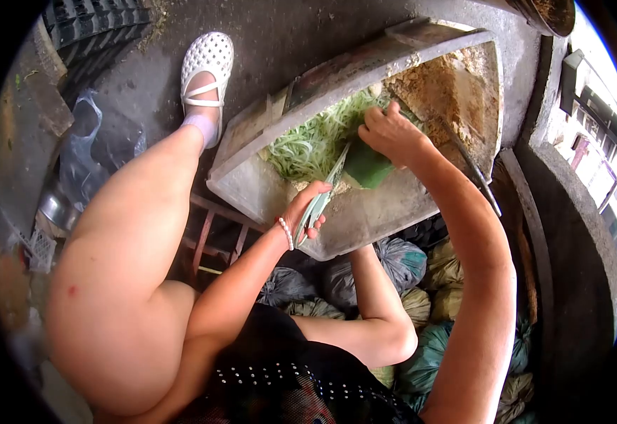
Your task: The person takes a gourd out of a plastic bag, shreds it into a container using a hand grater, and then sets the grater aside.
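My left hand (307, 212), with a beaded bracelet at the wrist, is closed round a long, flat, pale green tool (319, 203) that looks like a hand shredder. Its narrow end points up towards the shreds. My right hand (392, 133) has its fingers bent over a smooth dark green vegetable piece (369, 168), whose exact kind I cannot make out. Part of this piece is hidden beneath the hand. Pale green vegetable shreds (303, 145) lie heaped beside both hands, inside a worn grey tub (252, 152).
Yellow-brown crumbly meal (435, 78) covers the tub's far right part, where a dark rod (476, 169) leans over the rim. Tied plastic bags (425, 357) crowd the floor below. My foot in a white shoe (208, 67) stands left of the tub, near clear plastic (89, 145).
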`<action>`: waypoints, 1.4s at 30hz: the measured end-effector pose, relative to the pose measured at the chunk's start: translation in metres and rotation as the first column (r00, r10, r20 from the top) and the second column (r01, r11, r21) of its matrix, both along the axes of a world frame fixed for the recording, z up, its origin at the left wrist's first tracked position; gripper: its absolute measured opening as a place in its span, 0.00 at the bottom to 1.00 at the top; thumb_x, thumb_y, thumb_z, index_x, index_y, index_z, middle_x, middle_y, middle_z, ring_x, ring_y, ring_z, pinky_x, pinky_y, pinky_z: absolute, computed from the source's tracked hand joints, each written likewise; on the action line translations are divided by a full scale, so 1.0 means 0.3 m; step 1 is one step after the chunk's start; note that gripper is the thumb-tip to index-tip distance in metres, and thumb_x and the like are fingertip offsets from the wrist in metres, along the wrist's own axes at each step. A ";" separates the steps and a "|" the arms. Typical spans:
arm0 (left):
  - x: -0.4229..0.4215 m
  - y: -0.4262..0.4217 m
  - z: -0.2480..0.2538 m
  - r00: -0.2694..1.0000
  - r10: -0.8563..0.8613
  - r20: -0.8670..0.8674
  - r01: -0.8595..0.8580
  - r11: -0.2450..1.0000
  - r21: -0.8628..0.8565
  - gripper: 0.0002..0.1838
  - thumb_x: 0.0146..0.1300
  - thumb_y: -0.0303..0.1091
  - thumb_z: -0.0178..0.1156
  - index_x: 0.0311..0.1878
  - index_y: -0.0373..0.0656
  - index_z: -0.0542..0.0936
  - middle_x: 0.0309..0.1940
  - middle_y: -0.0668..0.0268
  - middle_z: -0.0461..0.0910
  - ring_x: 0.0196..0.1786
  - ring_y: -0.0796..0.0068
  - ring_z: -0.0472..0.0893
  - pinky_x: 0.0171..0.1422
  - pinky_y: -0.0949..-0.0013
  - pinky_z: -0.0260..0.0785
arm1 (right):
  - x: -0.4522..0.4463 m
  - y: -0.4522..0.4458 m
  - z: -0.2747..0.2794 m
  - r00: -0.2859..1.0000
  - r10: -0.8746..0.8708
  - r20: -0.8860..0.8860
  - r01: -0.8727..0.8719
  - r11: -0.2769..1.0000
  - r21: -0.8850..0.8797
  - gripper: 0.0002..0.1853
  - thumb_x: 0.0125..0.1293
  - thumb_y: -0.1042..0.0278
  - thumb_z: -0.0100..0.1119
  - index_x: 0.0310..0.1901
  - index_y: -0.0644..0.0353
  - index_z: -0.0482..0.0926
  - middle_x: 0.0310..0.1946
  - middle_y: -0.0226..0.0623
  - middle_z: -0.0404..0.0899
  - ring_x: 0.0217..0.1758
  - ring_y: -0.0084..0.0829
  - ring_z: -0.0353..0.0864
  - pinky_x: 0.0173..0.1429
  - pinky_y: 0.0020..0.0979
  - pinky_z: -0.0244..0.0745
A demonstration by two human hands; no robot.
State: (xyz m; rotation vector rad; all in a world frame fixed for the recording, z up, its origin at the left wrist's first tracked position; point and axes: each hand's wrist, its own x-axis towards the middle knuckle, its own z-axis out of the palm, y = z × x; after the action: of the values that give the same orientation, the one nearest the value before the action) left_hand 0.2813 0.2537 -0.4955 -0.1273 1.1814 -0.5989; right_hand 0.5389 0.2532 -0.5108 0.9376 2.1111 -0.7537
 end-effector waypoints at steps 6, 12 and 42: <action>-0.019 -0.013 -0.001 0.998 0.040 0.046 -0.042 0.998 0.043 0.32 0.51 0.64 0.59 0.46 0.44 0.72 0.25 0.62 0.72 0.23 0.74 0.72 0.16 0.75 0.59 | -0.022 -0.252 0.190 0.819 -0.411 0.399 0.452 0.892 -0.010 0.41 0.34 0.47 0.76 0.48 0.67 0.73 0.42 0.49 0.77 0.49 0.42 0.77 0.48 0.46 0.75; -0.022 -0.022 -0.014 0.996 0.084 0.036 -0.084 0.996 0.005 0.31 0.52 0.64 0.58 0.44 0.44 0.74 0.25 0.62 0.73 0.23 0.72 0.74 0.17 0.73 0.61 | -0.144 -0.388 0.259 0.106 -0.912 0.396 0.935 0.227 0.273 0.44 0.36 0.45 0.76 0.48 0.69 0.67 0.43 0.55 0.76 0.48 0.52 0.78 0.56 0.47 0.71; 0.009 -0.019 0.044 0.965 0.222 0.140 -0.230 0.972 0.045 0.22 0.57 0.62 0.52 0.38 0.55 0.80 0.27 0.76 0.77 0.17 0.83 0.69 0.11 0.80 0.47 | -0.478 -0.335 0.666 0.075 -0.996 0.049 0.993 0.079 0.086 0.53 0.36 0.49 0.77 0.66 0.63 0.64 0.42 0.54 0.71 0.43 0.54 0.78 0.45 0.46 0.78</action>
State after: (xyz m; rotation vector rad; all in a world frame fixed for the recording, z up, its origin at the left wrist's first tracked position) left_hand 0.2840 0.2480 -0.4824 -0.1653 1.0357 -0.3641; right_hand 0.3956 0.1525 -0.3110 2.4855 1.0080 -1.2481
